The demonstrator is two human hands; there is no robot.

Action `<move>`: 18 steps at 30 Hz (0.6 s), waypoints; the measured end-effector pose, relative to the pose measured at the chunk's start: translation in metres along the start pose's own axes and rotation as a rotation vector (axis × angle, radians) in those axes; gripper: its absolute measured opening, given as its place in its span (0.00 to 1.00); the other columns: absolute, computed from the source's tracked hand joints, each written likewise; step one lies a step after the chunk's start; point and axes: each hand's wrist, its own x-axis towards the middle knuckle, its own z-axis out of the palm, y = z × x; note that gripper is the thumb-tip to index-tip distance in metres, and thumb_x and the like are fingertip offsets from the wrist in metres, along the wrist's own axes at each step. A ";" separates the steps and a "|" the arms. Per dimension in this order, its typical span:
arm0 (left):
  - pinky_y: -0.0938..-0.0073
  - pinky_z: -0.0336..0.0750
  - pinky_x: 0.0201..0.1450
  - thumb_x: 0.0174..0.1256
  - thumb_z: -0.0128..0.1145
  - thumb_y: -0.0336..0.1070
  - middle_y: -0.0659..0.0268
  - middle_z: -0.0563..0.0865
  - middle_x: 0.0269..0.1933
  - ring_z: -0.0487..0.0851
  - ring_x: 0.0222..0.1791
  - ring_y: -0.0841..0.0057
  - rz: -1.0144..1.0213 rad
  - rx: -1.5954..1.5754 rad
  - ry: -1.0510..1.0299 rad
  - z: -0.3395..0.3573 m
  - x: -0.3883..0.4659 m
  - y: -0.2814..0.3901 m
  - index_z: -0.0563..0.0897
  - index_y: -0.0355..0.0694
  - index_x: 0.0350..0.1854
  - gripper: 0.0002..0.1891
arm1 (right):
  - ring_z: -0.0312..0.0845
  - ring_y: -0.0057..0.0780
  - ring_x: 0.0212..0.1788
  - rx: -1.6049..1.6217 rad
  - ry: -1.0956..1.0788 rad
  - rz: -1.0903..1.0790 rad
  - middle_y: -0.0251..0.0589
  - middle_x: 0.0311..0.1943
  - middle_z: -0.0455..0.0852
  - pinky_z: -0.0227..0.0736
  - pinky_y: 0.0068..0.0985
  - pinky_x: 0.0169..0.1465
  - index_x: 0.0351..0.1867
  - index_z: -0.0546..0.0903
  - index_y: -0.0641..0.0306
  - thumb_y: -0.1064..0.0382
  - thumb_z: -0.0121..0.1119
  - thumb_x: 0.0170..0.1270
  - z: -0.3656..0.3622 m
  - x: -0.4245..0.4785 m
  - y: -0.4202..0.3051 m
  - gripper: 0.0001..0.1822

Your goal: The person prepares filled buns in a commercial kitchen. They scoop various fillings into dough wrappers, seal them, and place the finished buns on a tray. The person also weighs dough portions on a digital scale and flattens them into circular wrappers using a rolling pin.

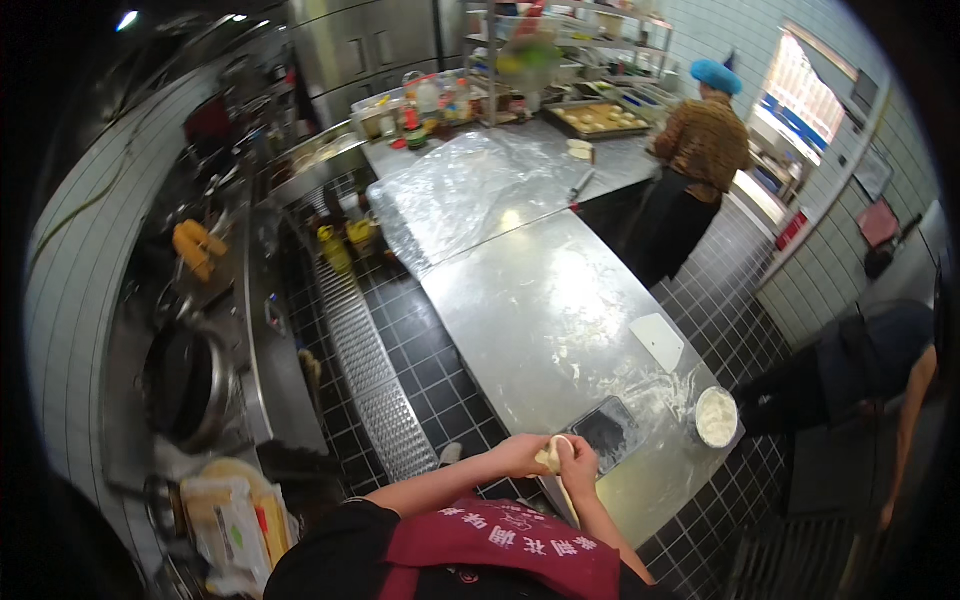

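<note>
My left hand (523, 454) and my right hand (579, 459) meet in front of my apron, near the edge of a floury steel table (517, 322). Between them they hold a small piece of pale dough (553, 454), its lower side partly hidden by the fingers. Just beyond my right hand, a dark rectangular tray or scale (606, 433) dusted with flour lies on the table. A white bowl of flour (717, 418) stands near the table's right corner. Farther up, a white plastic dough scraper (657, 341) lies flat.
Clear plastic sheeting (457, 195) covers part of the far counter, where a baking tray (596, 133) holds pale dough rounds. A person in a blue hair cover (697, 150) stands beside that counter; another person (862, 360) bends at the right. A wok (187, 386) sits on the left range.
</note>
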 end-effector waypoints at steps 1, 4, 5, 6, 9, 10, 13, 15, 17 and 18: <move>0.64 0.76 0.42 0.49 0.65 0.47 0.54 0.85 0.39 0.83 0.40 0.56 0.015 0.028 -0.051 -0.004 0.010 -0.006 0.77 0.42 0.50 0.25 | 0.77 0.18 0.36 0.008 0.067 0.012 0.35 0.35 0.84 0.72 0.19 0.41 0.43 0.81 0.68 0.58 0.57 0.66 0.004 0.000 -0.007 0.14; 0.60 0.75 0.43 0.50 0.63 0.50 0.52 0.85 0.39 0.83 0.41 0.54 0.060 0.181 -0.191 -0.016 0.039 -0.019 0.79 0.41 0.44 0.22 | 0.77 0.21 0.40 -0.189 0.272 -0.098 0.39 0.36 0.84 0.72 0.20 0.44 0.43 0.81 0.67 0.58 0.60 0.63 0.020 0.004 -0.020 0.14; 0.60 0.75 0.44 0.50 0.63 0.50 0.52 0.85 0.39 0.82 0.41 0.54 0.090 0.187 -0.253 -0.023 0.043 -0.026 0.80 0.41 0.44 0.22 | 0.78 0.22 0.39 -0.250 0.317 -0.053 0.39 0.35 0.85 0.72 0.20 0.43 0.43 0.81 0.67 0.58 0.60 0.63 0.030 0.004 -0.018 0.14; 0.59 0.75 0.44 0.49 0.63 0.50 0.52 0.85 0.39 0.82 0.41 0.53 0.117 0.190 -0.321 -0.028 0.044 -0.031 0.81 0.40 0.44 0.22 | 0.79 0.23 0.38 -0.311 0.362 0.002 0.39 0.35 0.85 0.73 0.21 0.43 0.43 0.81 0.67 0.59 0.61 0.62 0.040 0.002 -0.025 0.14; 0.59 0.75 0.45 0.49 0.63 0.49 0.52 0.85 0.40 0.82 0.42 0.53 0.228 0.195 -0.466 -0.052 0.056 -0.036 0.82 0.40 0.43 0.22 | 0.79 0.25 0.30 -0.147 0.521 0.212 0.37 0.27 0.84 0.74 0.24 0.36 0.40 0.81 0.65 0.57 0.63 0.60 0.056 0.004 -0.018 0.14; 0.59 0.75 0.46 0.49 0.63 0.49 0.53 0.85 0.40 0.82 0.43 0.53 0.275 0.193 -0.494 -0.057 0.059 -0.037 0.82 0.41 0.43 0.21 | 0.79 0.24 0.28 -0.010 0.593 0.270 0.36 0.26 0.83 0.74 0.24 0.33 0.39 0.81 0.65 0.57 0.63 0.60 0.054 0.004 0.001 0.13; 0.60 0.74 0.51 0.54 0.62 0.49 0.54 0.84 0.45 0.80 0.49 0.55 0.364 0.312 -0.607 -0.077 0.070 -0.056 0.81 0.47 0.50 0.22 | 0.77 0.22 0.26 0.388 0.966 0.292 0.32 0.24 0.79 0.67 0.20 0.21 0.35 0.80 0.61 0.57 0.60 0.62 0.047 -0.005 -0.001 0.10; 0.60 0.74 0.51 0.55 0.62 0.46 0.56 0.84 0.45 0.81 0.47 0.56 0.308 0.358 -0.532 -0.089 0.082 -0.087 0.82 0.48 0.48 0.18 | 0.78 0.22 0.27 0.544 1.167 0.376 0.32 0.26 0.80 0.67 0.20 0.22 0.37 0.79 0.61 0.51 0.58 0.63 0.027 -0.018 -0.004 0.14; 0.61 0.75 0.50 0.55 0.63 0.41 0.55 0.84 0.45 0.81 0.46 0.57 0.361 0.250 -0.314 -0.097 0.109 -0.121 0.83 0.47 0.46 0.16 | 0.79 0.23 0.30 0.687 1.094 0.318 0.33 0.29 0.82 0.68 0.20 0.22 0.39 0.79 0.61 0.48 0.55 0.64 0.014 -0.038 -0.016 0.17; 0.60 0.75 0.51 0.54 0.63 0.38 0.55 0.82 0.48 0.80 0.46 0.54 0.398 0.327 -0.261 -0.099 0.124 -0.133 0.82 0.45 0.47 0.16 | 0.79 0.23 0.29 0.794 1.046 0.310 0.36 0.32 0.83 0.66 0.19 0.20 0.40 0.78 0.60 0.48 0.53 0.67 0.016 -0.045 -0.027 0.17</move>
